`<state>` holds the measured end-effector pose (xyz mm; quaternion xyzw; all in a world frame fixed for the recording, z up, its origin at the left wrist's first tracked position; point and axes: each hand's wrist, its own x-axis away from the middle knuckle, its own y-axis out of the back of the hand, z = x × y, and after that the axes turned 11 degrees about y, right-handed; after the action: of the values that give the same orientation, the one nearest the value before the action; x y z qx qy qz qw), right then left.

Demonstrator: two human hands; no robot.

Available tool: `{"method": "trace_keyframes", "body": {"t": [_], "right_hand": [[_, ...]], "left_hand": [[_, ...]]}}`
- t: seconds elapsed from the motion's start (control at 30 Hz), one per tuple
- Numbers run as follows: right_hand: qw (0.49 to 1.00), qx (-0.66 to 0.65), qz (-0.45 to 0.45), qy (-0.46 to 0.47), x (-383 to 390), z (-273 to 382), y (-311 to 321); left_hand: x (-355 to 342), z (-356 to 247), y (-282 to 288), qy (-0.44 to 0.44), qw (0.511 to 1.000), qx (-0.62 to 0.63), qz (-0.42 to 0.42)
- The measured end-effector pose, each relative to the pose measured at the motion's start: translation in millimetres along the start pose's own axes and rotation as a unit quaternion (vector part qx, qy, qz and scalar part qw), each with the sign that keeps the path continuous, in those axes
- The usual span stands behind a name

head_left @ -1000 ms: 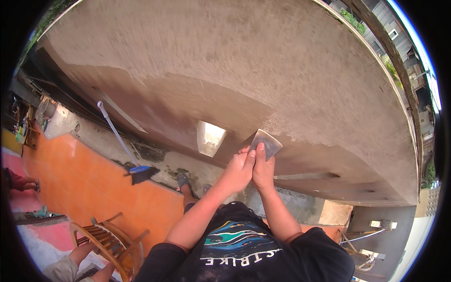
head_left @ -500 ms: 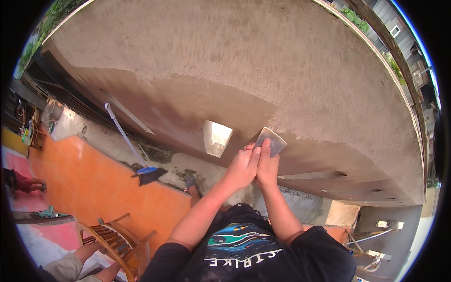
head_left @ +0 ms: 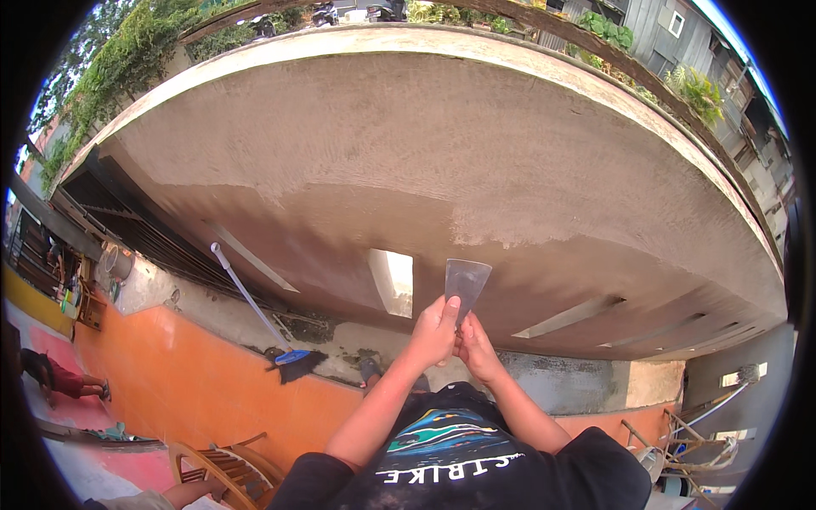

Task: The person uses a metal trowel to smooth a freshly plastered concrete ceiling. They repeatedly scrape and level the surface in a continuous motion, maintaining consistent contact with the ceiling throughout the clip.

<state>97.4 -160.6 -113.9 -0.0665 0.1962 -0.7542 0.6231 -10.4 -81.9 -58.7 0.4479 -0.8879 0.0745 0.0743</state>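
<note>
In front of my chest, my left hand (head_left: 434, 331) grips a putty knife (head_left: 467, 280) with a wide grey blade pointing up and away from me. My left thumb presses at the base of the blade; the handle is mostly hidden by my hands. Close beside it, my right hand (head_left: 482, 348) has its fingers curled in at the lower handle. Beyond the blade rises a plastered wall (head_left: 357, 110), its upper part lighter and rougher, its lower part darker and smoother. The blade looks apart from the wall.
Slot-like openings (head_left: 392, 285) pierce the lower wall. A broom (head_left: 255, 306) with blue head leans against it on the left. Orange tiles (head_left: 187, 361) cover the floor. A wooden chair (head_left: 225, 472) and another person's legs (head_left: 81, 387) are at left; poles (head_left: 710, 408) stand at right.
My hands and the putty knife have drawn back from the wall toward my chest. The thumb on the blade was my right one; now it is my left. My view has tilted up.
</note>
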Motion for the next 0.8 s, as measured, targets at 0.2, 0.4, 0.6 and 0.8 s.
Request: {"method": "trace_keyframes", "body": {"t": [0.2,0.4,0.6,0.8], "right_hand": [[0.995,0.019,0.052,-0.078,22.1,-10.7,-6.8],[0.998,0.022,-0.044,-0.041,0.4,-16.8,-24.7],[0.992,0.019,-0.122,-0.013,0.9,-43.6,-34.8],[0.986,0.087,-0.139,0.027,-4.7,-56.1,-41.9]], "left_hand": [[-9.6,-3.3,0.0,0.049,0.995,0.057,0.065],[-32.9,-10.6,1.6,0.087,0.988,0.103,0.08],[-40.4,-4.6,9.9,0.114,0.979,0.131,0.109],[-46.6,-6.0,17.5,0.119,0.973,0.129,0.153]]}}
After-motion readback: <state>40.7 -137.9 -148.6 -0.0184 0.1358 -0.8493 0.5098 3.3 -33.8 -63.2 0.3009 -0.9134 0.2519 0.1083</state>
